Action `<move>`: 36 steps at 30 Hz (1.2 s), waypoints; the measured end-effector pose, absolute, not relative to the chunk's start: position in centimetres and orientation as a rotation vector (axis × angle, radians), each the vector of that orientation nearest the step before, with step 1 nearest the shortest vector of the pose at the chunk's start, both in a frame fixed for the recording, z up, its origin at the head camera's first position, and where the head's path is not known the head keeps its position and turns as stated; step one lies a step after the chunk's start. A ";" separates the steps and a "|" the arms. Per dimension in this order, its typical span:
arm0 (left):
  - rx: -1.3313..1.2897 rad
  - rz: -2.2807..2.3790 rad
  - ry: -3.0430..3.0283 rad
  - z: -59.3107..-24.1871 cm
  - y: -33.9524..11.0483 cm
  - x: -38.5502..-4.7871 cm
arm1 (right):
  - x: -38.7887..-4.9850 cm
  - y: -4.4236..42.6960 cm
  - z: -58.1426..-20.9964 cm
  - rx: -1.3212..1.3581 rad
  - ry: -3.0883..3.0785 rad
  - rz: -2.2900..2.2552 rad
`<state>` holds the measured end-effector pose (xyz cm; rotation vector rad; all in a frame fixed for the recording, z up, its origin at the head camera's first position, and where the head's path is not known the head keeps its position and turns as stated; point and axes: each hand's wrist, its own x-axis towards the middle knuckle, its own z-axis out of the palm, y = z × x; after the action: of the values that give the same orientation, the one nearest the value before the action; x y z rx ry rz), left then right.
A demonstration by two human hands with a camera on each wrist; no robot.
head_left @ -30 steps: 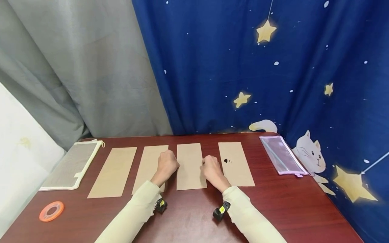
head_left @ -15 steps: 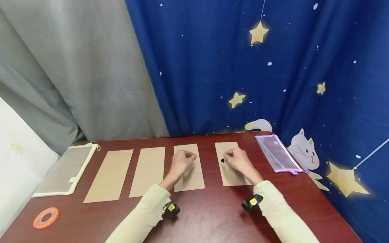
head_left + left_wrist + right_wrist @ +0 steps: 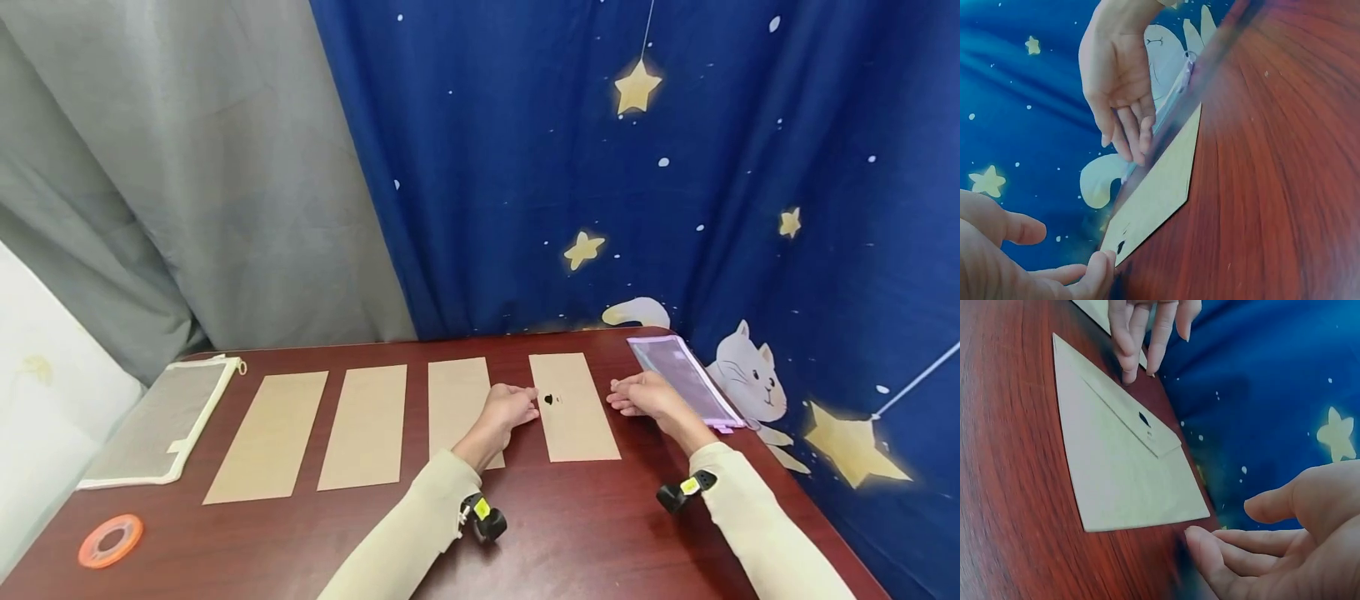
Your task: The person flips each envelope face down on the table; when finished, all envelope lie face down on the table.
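Observation:
A tan paper envelope point(image 3: 579, 429) with a small black mark lies flat on the table, the rightmost in a row of similar pieces. Its long flap shows in the right wrist view, where the envelope point(image 3: 1116, 478) lies with the mark on that flap. My left hand point(image 3: 501, 417) hovers by its left edge, above the neighbouring tan paper piece point(image 3: 456, 396), fingers fairly straight. Off the right edge is my right hand point(image 3: 654, 400), its fingers loosely extended and holding nothing. Whether the left fingertips touch the envelope I cannot tell.
Two more tan paper pieces lie leftward, one in the middle point(image 3: 365, 425) and one farther out point(image 3: 267, 437). A white-edged zip pouch point(image 3: 161, 421) is at far left, with an orange ring point(image 3: 111, 542) nearer. A purple zip pouch point(image 3: 686, 375) lies behind my right hand.
Both hands have moved rightward. The right hand left the third paper's edge, passed over the marked envelope and is now beyond it. The left hand came from the second paper to the envelope's left side.

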<state>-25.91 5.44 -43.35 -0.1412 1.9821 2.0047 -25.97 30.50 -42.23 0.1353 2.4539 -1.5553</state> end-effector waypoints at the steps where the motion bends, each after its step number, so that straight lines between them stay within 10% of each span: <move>1: -0.149 2.007 1.977 -43.4 5.6 -25.9 | -26.0 30.8 -42.3 0.142 2.417 -1.567; 36: -0.247 2.074 2.018 -43.3 5.9 -27.1 | -25.8 29.4 -43.0 0.124 2.384 -1.818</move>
<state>-27.10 5.93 -43.30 -0.2473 2.0183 2.0744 -25.76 29.40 -42.97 0.1239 2.3837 -1.8177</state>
